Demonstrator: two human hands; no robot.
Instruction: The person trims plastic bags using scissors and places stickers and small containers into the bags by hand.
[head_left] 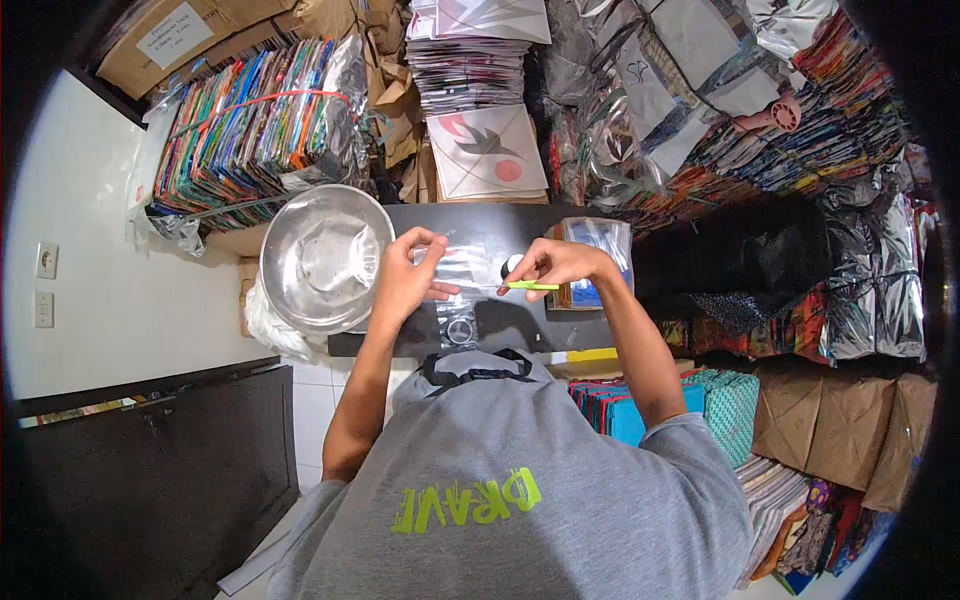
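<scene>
My left hand [405,278] is over the dark table, its fingers apart beside a sheet of clear plastic [460,268]. Whether its fingertips touch the plastic is hard to make out. My right hand [555,262] pinches a slim yellow-green tool [535,286], whose exact kind is unclear, with its tip towards my left hand. Partly behind the right fingers shows a round black-and-white item [511,266]. Below the hands, a clear ring-shaped object [459,331] lies close to the table's near edge.
A steel basin [329,215] stands left of my left hand. To the right is an open box with blue packets [600,262]. Stacked printed packs [487,160] rise behind the table [520,325]. Bundled wrappers [255,120] fill the back left, with more bundles at right.
</scene>
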